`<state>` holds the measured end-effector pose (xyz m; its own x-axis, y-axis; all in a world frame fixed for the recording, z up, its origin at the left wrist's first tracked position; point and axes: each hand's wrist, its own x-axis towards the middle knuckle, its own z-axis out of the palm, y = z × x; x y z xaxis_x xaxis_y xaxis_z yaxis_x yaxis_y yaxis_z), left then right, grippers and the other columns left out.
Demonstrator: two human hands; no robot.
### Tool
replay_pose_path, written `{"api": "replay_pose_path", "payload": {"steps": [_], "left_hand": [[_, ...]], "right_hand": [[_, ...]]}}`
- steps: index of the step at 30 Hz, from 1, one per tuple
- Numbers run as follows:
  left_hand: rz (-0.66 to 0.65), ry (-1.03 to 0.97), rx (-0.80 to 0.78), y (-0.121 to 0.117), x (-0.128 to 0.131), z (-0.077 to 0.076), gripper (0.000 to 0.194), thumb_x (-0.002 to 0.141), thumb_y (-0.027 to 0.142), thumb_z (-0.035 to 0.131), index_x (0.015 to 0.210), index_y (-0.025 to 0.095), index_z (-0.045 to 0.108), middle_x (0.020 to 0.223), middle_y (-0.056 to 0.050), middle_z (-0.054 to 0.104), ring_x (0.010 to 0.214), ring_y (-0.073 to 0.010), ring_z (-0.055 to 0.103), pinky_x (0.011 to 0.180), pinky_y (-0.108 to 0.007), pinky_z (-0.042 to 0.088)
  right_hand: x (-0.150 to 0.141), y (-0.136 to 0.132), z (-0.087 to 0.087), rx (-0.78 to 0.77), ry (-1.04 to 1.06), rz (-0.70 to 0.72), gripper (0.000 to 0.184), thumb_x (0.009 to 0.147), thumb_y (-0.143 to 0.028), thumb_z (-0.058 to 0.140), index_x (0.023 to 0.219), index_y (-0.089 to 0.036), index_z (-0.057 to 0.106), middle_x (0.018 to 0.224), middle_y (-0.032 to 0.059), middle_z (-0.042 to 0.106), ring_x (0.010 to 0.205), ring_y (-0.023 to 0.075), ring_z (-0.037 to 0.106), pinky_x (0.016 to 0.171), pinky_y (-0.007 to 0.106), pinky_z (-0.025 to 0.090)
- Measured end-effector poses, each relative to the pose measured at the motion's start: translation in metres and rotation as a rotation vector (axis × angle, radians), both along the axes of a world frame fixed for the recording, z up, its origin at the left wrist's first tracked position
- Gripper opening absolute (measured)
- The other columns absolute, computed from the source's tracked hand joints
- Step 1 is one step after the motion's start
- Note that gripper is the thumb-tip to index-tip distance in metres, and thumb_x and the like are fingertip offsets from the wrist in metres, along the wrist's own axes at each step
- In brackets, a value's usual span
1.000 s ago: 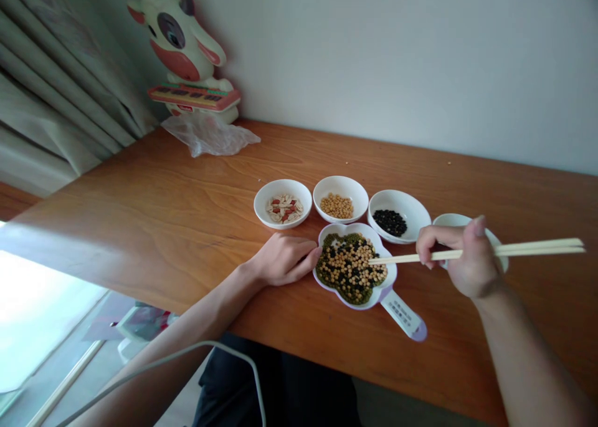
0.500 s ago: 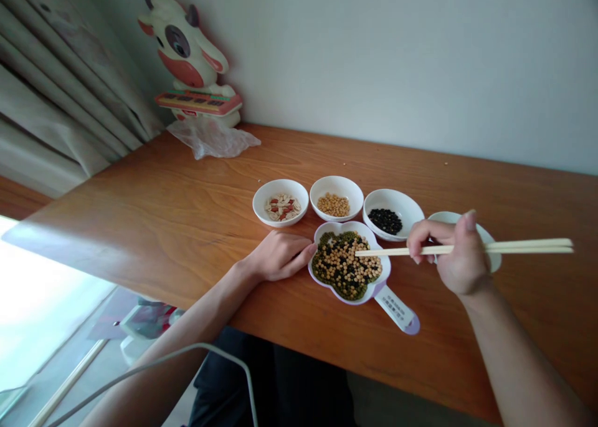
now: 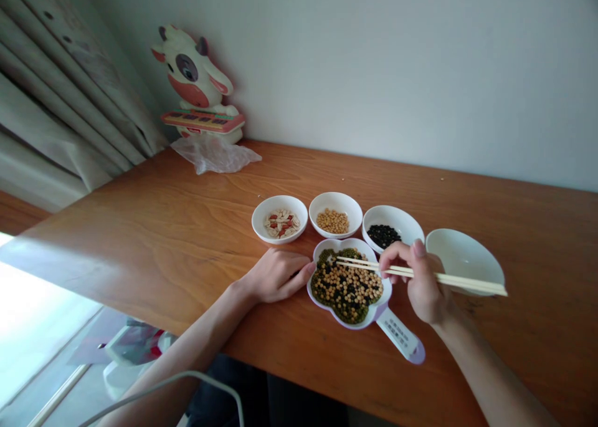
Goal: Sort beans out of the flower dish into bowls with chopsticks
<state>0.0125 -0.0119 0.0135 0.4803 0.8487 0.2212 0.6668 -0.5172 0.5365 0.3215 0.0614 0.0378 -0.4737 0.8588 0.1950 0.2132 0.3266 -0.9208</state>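
Note:
A white flower-shaped dish (image 3: 314,296) with a lilac underside and a short labelled handle (image 3: 399,335) holds mixed green, black and tan beans. Resting on the table at its left, my left hand (image 3: 279,274) has its fingers together, with the fingertips at the dish's rim. My right hand (image 3: 423,280) is closed around a pair of pale chopsticks (image 3: 471,283). Their tips are slightly apart over the beans at the dish's upper left; whether a bean is between them cannot be made out. An empty white bowl (image 3: 460,255) stands behind my right hand.
Behind the dish stand a bowl of pale and reddish seeds (image 3: 279,237), a bowl of yellow beans (image 3: 336,199) and a bowl of black beans (image 3: 402,218). Farther back are a clear plastic bag (image 3: 215,156) and a cow-shaped toy keyboard (image 3: 203,121). A cable (image 3: 187,375) crosses my left forearm.
My right hand has moved left, bringing the chopstick tips to the dish's upper left, and the tips have parted. More of the empty bowl shows. The view has tilted up slightly; my left hand stays put.

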Motion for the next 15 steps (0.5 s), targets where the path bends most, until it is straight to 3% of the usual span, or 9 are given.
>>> {"api": "replay_pose_path", "payload": {"steps": [15], "left_hand": [[0.025, -0.007, -0.034, 0.002, 0.000, -0.002, 0.046, 0.118, 0.037, 0.034, 0.078, 0.022, 0.052, 0.075, -0.004, 0.065, 0.067, -0.0171, 0.059, 0.067, -0.031, 0.043]], "right_hand": [[-0.011, -0.012, 0.000, 0.079, -0.009, 0.032, 0.065, 0.115, -0.061, 0.026, 0.080, -0.025, 0.067, 0.069, 0.0025, 0.064, 0.064, 0.0184, 0.056, 0.063, 0.034, 0.041]]}}
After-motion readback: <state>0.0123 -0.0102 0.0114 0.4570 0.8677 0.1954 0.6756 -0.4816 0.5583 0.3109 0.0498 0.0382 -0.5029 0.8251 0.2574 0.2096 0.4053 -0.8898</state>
